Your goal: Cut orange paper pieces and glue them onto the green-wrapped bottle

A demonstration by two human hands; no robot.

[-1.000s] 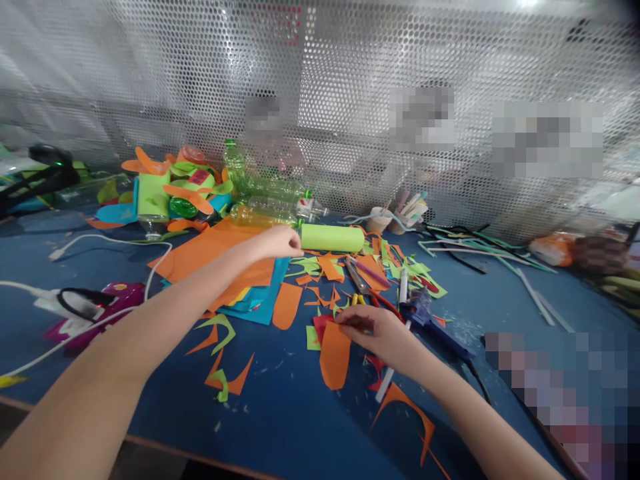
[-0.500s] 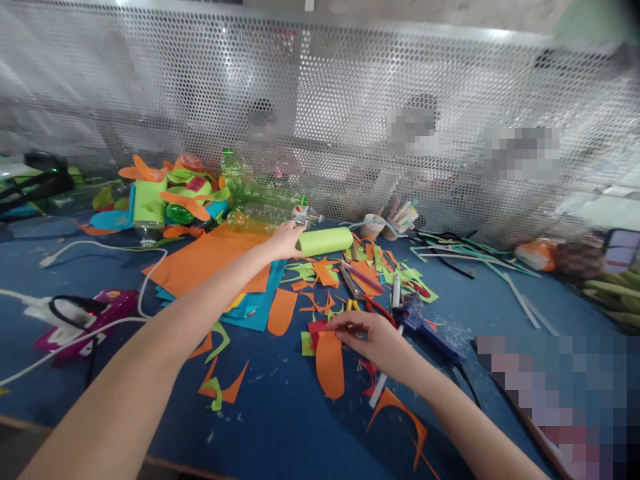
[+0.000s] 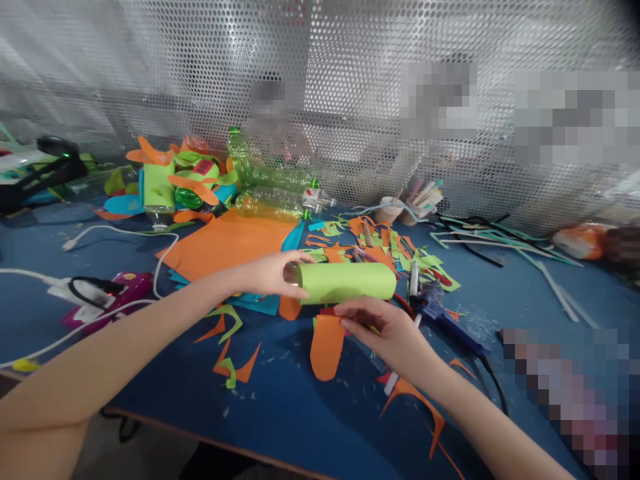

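My left hand (image 3: 270, 272) grips the left end of a cylinder wrapped in light green paper (image 3: 350, 281), held on its side above the table. Something shiny and see-through shows at that end, perhaps a plastic bottle. Just below it, my right hand (image 3: 387, 327) pinches the upper edge of an orange paper strip (image 3: 327, 350) with a rounded lower end. Another orange paper piece (image 3: 289, 308) lies partly hidden under the cylinder. Scraps of orange and green paper (image 3: 333, 253) are strewn behind it.
Orange sheets (image 3: 225, 240) lie at centre left, with plastic bottles (image 3: 273, 200) behind. Right of my hand is a blue glue gun (image 3: 450, 323). A purple power strip (image 3: 107, 300) with white cables sits at left. A perforated metal screen (image 3: 345, 87) borders the back.
My left hand has brought the green cylinder nearer and to the right, over the scraps and close to my right hand. The right hand keeps its pinch on the orange strip. The view has tilted down.
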